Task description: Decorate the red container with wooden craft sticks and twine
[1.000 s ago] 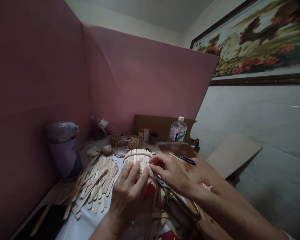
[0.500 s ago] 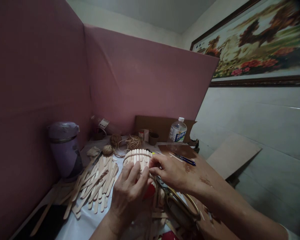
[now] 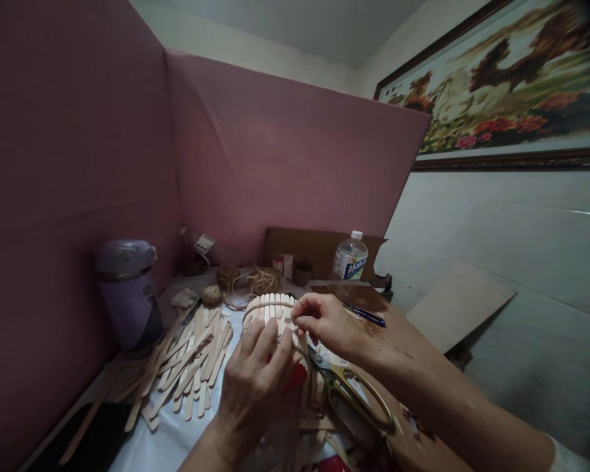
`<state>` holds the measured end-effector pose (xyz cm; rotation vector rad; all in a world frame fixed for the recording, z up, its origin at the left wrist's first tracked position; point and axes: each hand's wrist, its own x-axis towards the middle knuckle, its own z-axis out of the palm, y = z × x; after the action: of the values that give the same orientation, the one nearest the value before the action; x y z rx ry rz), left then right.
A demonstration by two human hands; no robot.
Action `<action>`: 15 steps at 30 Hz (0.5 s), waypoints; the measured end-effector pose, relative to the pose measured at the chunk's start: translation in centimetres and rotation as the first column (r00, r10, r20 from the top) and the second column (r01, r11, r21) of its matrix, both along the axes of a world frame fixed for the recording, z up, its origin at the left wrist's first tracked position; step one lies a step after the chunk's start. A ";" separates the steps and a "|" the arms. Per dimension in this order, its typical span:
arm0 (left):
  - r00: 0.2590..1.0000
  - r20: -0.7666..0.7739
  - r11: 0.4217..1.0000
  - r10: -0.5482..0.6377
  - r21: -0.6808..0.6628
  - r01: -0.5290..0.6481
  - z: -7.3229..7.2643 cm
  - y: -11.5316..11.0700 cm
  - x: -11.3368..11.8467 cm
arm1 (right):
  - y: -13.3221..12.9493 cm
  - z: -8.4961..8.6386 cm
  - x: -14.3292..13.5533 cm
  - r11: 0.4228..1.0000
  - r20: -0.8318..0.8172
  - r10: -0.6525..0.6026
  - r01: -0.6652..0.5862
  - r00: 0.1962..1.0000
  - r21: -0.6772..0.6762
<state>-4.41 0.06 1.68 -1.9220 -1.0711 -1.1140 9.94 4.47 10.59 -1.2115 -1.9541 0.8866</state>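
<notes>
A round holder made of upright craft sticks (image 3: 275, 301), with twine running round it, stands in front of me. My left hand (image 3: 255, 373) lies over its near side, fingers curled on the sticks. At the holder's right side my right hand (image 3: 327, 324) has thumb and forefinger brought together in a pinch; whatever is between them is too small to make out. Gold-handled scissors (image 3: 358, 396) lie below my right wrist, blades toward the holder. A red patch (image 3: 295, 378) shows beside my left hand.
Loose craft sticks (image 3: 191, 367) are heaped on the left. Behind are a twine ball (image 3: 211, 295), a tangle of twine (image 3: 263, 280), a small brown pot (image 3: 302, 272) and a plastic bottle (image 3: 350, 259). A blue utility knife (image 3: 366, 315) lies right; a purple canister (image 3: 128, 295) stands left.
My right hand has risen slightly along the holder's right side, uncovering more of the scissors. My left hand stays nearly where it was.
</notes>
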 end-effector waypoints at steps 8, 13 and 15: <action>1.000 0.014 1.000 0.004 -0.004 -0.004 0.0 -0.1 0.1 | 0.1 0.4 -0.4 0.999 0.037 0.050 -0.050 0.998 0.013; 1.000 0.011 1.000 -0.001 -0.023 0.002 0.0 -0.2 0.1 | 0.2 0.4 -0.4 1.000 0.072 0.024 -0.024 0.997 0.011; 1.000 0.002 1.000 -0.006 -0.022 0.006 0.0 -0.2 0.1 | 0.2 0.4 -0.4 1.000 0.100 0.021 -0.023 0.995 0.013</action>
<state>-4.30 -0.11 1.63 -1.9428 -1.0835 -1.1118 9.53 4.67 11.01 -1.2503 -2.0531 0.8364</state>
